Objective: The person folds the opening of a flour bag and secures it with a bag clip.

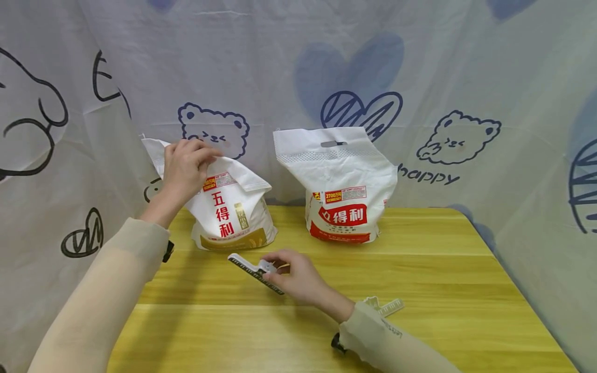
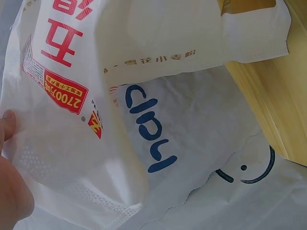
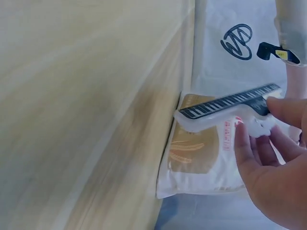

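Note:
My left hand [image 1: 184, 165] grips the top of the left flour bag [image 1: 233, 207], which is white with red lettering and a gold band. In the left wrist view, the bag's upper part [image 2: 72, 158] looks creased, with a fingertip and the thumb at its edge. My right hand [image 1: 298, 277] pinches a long white clip [image 1: 254, 272] with a piano-key pattern, in front of the left bag and above the table. Seen from the right wrist, thumb and fingers hold the clip [image 3: 228, 108] at its handle.
A second flour bag [image 1: 347, 207] with a cut-out handle stands upright at the back right. One pale green piano-key clip [image 1: 391, 307] lies on the wooden table [image 1: 434, 269], partly behind my right sleeve. A printed cloth [image 1: 280, 62] hangs behind the table.

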Available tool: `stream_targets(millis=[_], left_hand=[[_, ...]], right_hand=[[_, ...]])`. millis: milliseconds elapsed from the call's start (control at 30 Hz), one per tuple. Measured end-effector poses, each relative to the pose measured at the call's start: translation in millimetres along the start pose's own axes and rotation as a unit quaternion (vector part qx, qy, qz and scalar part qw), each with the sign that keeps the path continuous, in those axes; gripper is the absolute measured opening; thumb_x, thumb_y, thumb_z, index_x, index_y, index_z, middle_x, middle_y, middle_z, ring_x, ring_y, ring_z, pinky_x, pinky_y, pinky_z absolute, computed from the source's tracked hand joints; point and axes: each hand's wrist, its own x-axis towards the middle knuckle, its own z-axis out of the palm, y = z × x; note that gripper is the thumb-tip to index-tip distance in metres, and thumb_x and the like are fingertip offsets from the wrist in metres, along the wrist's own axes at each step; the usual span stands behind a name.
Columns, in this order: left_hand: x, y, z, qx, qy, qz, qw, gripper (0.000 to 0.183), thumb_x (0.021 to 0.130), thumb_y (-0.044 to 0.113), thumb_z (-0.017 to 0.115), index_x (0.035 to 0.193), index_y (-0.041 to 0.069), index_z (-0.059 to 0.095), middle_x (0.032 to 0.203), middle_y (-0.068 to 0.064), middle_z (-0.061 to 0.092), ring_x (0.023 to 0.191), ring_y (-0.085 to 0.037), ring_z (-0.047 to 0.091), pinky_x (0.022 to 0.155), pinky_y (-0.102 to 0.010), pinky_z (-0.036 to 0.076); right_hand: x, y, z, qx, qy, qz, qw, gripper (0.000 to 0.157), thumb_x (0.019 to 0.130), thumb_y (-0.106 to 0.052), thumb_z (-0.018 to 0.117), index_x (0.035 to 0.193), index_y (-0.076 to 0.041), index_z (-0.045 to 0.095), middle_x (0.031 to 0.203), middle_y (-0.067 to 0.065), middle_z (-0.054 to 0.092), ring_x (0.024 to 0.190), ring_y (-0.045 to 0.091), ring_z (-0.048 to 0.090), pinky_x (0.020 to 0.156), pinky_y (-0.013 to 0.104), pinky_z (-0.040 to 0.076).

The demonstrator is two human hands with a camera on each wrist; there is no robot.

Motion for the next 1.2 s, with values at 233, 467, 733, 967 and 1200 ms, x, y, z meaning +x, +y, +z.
stream_targets(millis=[233, 467, 733, 967, 1200], left_hand=[[-0.2, 1.3, -2.5, 0.005, -0.002, -0.004, 1.0, 0.018, 0.099, 0.002, 0.067, 0.109, 0.009, 0.079, 0.114, -0.011, 0.071, 0.114, -0.034, 0.056, 0.11, -0.055, 0.03], [0.3, 1.8, -4.3, 0.016, 0.009, 0.003, 0.9998, 0.014, 0.099, 0.007, 0.069, 0.11, 0.009, 0.078, 0.113, -0.011, 0.073, 0.114, -0.035, 0.058, 0.111, -0.055, 0.032], [0.2, 1.4, -10.6, 0.033, 0.006, -0.017, 0.9993, 0.015, 0.098, 0.014, 0.073, 0.11, 0.006, 0.075, 0.115, -0.016, 0.073, 0.118, -0.038, 0.059, 0.113, -0.057, 0.033], [-0.4, -0.4, -13.9, 0.034, 0.015, -0.026, 0.9989, 0.02, 0.095, 0.018, 0.077, 0.111, 0.005, 0.074, 0.116, -0.016, 0.072, 0.12, -0.039, 0.057, 0.114, -0.056, 0.032], [-2.6, -2.2, -17.6, 0.033, 0.023, -0.045, 0.9982, 0.029, 0.094, 0.023, 0.08, 0.114, 0.003, 0.072, 0.117, -0.018, 0.07, 0.122, -0.04, 0.054, 0.117, -0.057, 0.029]], right_hand=[[8, -8, -2.4, 0.043, 0.075, -0.059, 0.995, 0.034, 0.091, 0.002, 0.076, 0.124, 0.001, 0.071, 0.116, 0.015, 0.07, 0.104, 0.027, 0.068, 0.09, 0.032, 0.06], [23, -20, -8.3, 0.072, 0.13, -0.114, 0.982, 0.035, 0.089, 0.004, 0.077, 0.123, 0.006, 0.07, 0.113, 0.02, 0.067, 0.104, 0.035, 0.068, 0.09, 0.036, 0.06], [42, -31, -12.1, 0.08, 0.168, -0.138, 0.973, 0.035, 0.09, 0.004, 0.077, 0.124, 0.006, 0.069, 0.118, 0.021, 0.067, 0.11, 0.036, 0.069, 0.094, 0.037, 0.059], [60, -38, -18.7, 0.063, 0.194, -0.165, 0.965, 0.035, 0.09, 0.004, 0.077, 0.124, 0.006, 0.069, 0.118, 0.02, 0.067, 0.108, 0.035, 0.069, 0.093, 0.04, 0.059], [74, -41, -23.1, 0.06, 0.21, -0.177, 0.96, 0.035, 0.09, 0.005, 0.077, 0.124, 0.009, 0.068, 0.116, 0.023, 0.067, 0.106, 0.036, 0.07, 0.094, 0.042, 0.059]])
